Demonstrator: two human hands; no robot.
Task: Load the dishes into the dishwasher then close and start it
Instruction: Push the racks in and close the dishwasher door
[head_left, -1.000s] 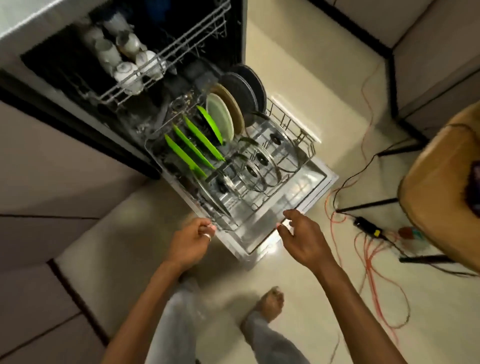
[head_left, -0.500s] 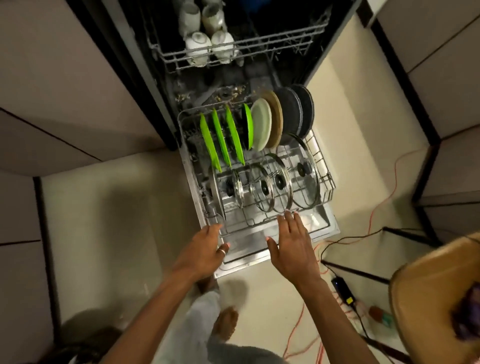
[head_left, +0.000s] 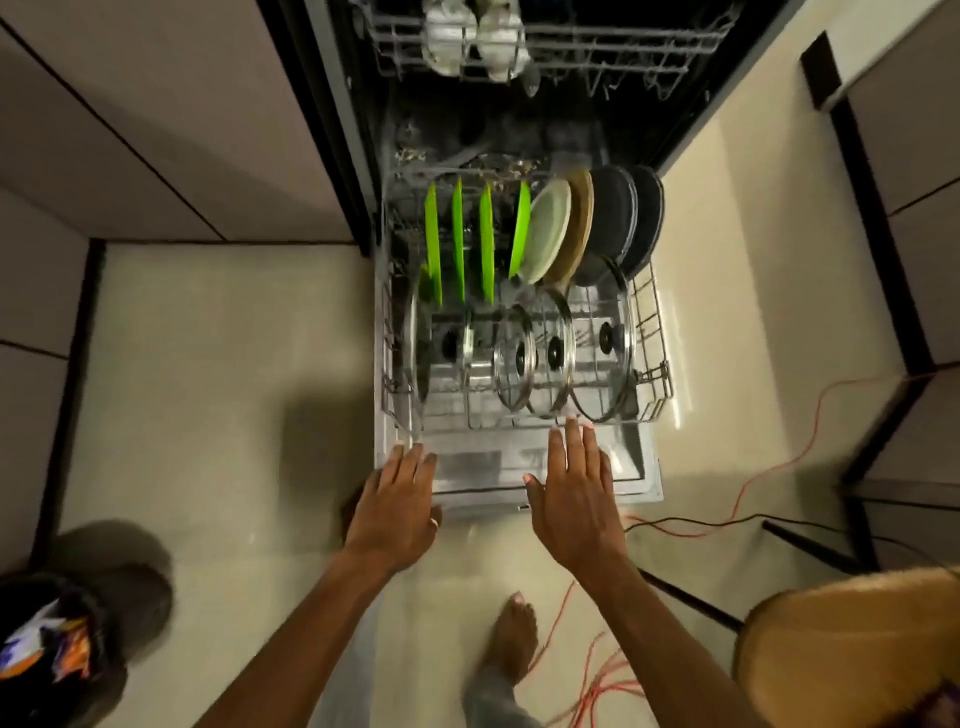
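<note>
The dishwasher stands open with its door lying flat and the lower rack pulled out over it. The rack holds upright green plates, a pale plate, a tan plate, dark plates and several glass lids. White cups sit in the upper rack. My left hand reaches with straight fingers to the rack's front left corner. My right hand is flat, fingertips at the rack's front rail. Neither hand holds anything.
Beige cabinet fronts flank the dishwasher on the left, more cabinets on the right. Orange and black cables trail over the floor at the right. A tan round stool or table sits bottom right, a dark bag bottom left. My bare foot stands below.
The view has swung to face the dishwasher squarely. Both hands moved forward from the door's edge, fingers straightened, and now reach the front of the lower rack.
</note>
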